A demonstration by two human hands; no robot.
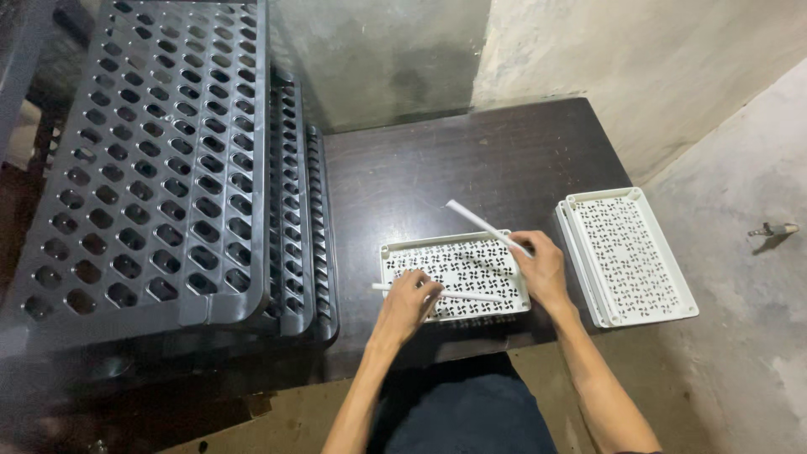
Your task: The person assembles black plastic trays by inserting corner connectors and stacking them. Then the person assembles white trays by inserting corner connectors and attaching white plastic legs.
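At the left of the frame, large grey perforated panels (160, 160) lean in a stack and cover the left part of a dark wooden table (471, 160). Behind the table, at the top, there are rough plaster walls (639, 59), and at the right a grey concrete floor (748, 336).

In the lower centre, a white perforated tray (458, 273) lies flat on the table. The left hand (408, 303) rests on its lower left part, fingers closed on a thin white rod (471, 295) that lies across the tray. The right hand (542, 269) is at the tray's right edge and grips a second white rod (483, 224), which points to the upper left. Further right, more white trays (630, 256) are stacked at the table's edge.
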